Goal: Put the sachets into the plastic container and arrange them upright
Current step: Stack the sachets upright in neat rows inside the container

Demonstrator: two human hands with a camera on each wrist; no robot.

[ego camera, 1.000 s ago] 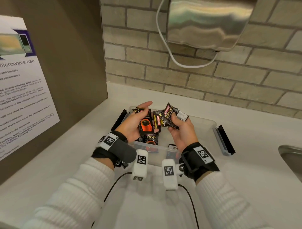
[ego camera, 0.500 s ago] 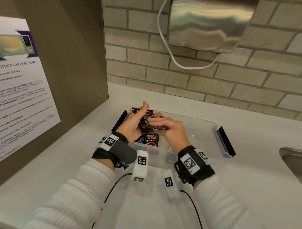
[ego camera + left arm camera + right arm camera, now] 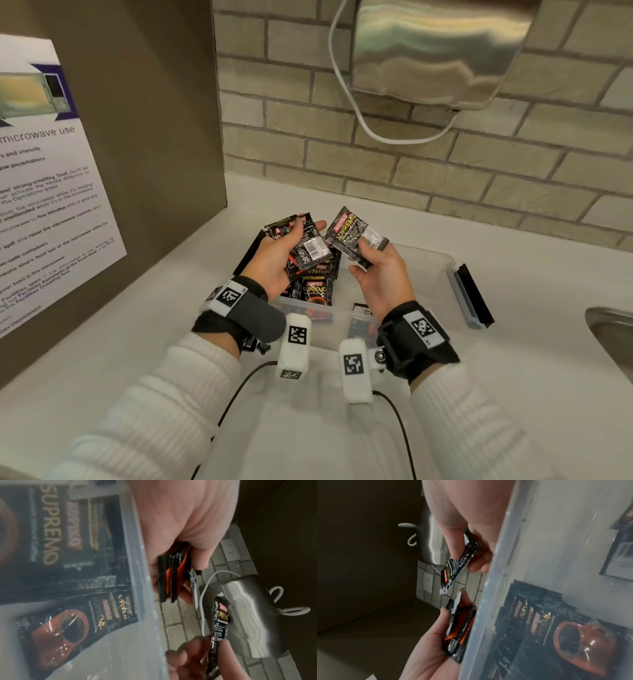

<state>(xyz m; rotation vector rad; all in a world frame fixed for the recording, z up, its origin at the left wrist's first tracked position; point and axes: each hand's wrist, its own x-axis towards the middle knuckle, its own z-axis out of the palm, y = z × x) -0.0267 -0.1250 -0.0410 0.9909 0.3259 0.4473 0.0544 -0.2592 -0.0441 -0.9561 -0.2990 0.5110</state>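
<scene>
A clear plastic container (image 3: 435,263) sits on the white counter with several black coffee sachets (image 3: 317,291) standing at its left end. My left hand (image 3: 281,257) holds a small stack of sachets (image 3: 303,246) above that end, thumb over the top. The stack's edges (image 3: 169,580) show black and orange in the left wrist view. My right hand (image 3: 376,270) pinches a single sachet (image 3: 354,236) between thumb and fingers, just right of the stack and apart from it. The same sachet (image 3: 458,563) shows edge-on in the right wrist view.
The container's black clip handles (image 3: 474,294) stick out at both ends. A steel sink (image 3: 613,339) lies at the right edge. A steel dispenser (image 3: 435,51) with a white cable hangs on the brick wall. A brown cabinet side with a notice (image 3: 44,192) stands left.
The hands were together at the stack half a second ago. Now the right hand has pulled away to the right with one sachet, and the left keeps the stack.
</scene>
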